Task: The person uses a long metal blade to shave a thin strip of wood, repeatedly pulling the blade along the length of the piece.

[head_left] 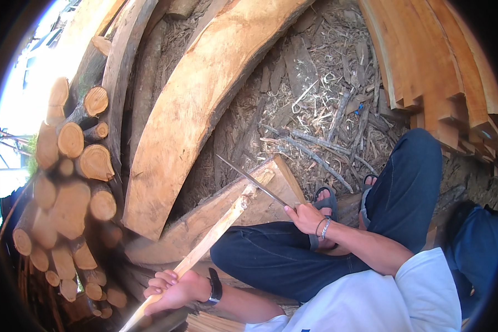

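Note:
My left hand (174, 289) is wrapped round a long pale wooden stick (213, 235), which slants up and away from me. The far end of the stick looks knotty and roughly cut, and lies over a thick wooden slab (286, 182). In my right hand (306, 217) is a long, thin-bladed knife (254, 181), its handle mostly hidden by my fingers. The blade crosses the stick near its far end, pointing to the upper left; whether it touches the wood I cannot tell.
Cut logs (72, 205) are stacked at the left. A broad curved plank (188, 99) lies beyond the stick. Sawn boards (426, 61) are piled at the upper right. Wood shavings, bark and sticks (326, 110) litter the ground. My bent leg (282, 257) is close to the stick.

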Tool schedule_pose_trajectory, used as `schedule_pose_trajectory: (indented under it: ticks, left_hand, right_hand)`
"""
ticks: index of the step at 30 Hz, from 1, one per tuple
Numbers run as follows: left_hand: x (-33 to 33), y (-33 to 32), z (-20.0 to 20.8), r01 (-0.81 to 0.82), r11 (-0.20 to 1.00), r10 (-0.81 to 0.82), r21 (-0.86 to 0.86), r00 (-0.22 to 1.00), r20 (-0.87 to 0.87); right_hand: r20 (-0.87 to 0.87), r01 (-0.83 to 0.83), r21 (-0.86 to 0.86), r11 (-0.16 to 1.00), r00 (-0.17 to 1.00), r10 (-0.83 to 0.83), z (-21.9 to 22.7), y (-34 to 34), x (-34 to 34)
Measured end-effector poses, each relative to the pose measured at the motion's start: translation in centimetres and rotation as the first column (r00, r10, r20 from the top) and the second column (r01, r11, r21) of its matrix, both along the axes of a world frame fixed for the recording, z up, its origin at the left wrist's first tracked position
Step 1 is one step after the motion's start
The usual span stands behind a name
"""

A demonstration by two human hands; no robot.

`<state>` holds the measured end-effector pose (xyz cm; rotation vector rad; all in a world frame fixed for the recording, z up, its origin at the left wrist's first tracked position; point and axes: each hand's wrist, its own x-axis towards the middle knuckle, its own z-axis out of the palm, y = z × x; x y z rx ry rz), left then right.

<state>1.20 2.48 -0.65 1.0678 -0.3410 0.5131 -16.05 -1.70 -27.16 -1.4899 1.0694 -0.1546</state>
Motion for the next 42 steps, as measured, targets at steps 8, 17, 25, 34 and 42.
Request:
schedule_pose_trajectory:
  ticks: [8, 17, 25, 34, 42]
  left_hand:
    - [0.3, 0.1, 0.0, 0.012, 1.000, -0.012, -0.008, 1.000, 0.003]
    - [0.0, 0.2, 0.0, 0.019, 1.000, -0.019, -0.002, 1.000, 0.010]
    - [0.0, 0.6, -0.5, 0.028, 1.000, -0.028, 0.012, 1.000, -0.006]
    - [-0.4, 0.9, -0.6, 0.040, 0.999, -0.040, 0.000, 0.999, 0.009]
    - [-1.2, 3.4, -0.9, 0.222, 0.975, -0.221, -0.017, 0.974, 0.050]
  right_hand:
    - [0.008, -0.026, -0.019, 0.999, 1.000, 0.026, 0.5, 0.5, 0.3]
    - [0.003, 0.004, -0.038, 0.999, 1.000, -0.004, -0.6, 0.5, 0.2]
    - [0.088, -0.001, -0.054, 0.999, 0.996, 0.006, 0.4, 0.9, 0.0]
    - [0.076, -0.030, -0.013, 0.999, 0.997, 0.031, 1.5, 0.5, -0.1]
    - [0.026, -0.039, 0.010, 0.999, 0.999, 0.038, -0.2, 0.4, -0.2]
